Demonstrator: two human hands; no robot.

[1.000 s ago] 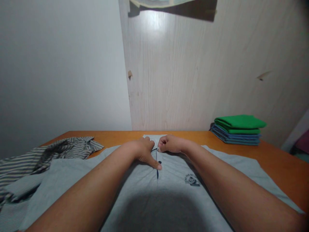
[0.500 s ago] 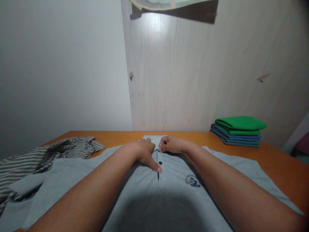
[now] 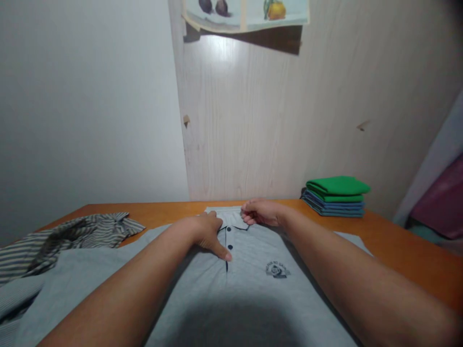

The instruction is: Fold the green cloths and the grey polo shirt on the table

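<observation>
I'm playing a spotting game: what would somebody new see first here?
Probably the bright green cloth, folded atop blue ones at the right rear of the table. Next, the big grey shirt across the middle, left grip spread on its front, right grip at its collar. The fruit picture high on the wall stands out.

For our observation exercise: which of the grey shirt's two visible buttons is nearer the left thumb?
The lower button, just beyond the thumb of the left hand; the upper button sits farther up, by the collar.

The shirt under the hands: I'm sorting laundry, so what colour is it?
The shirt is light grey, seen best in the head view.
</observation>
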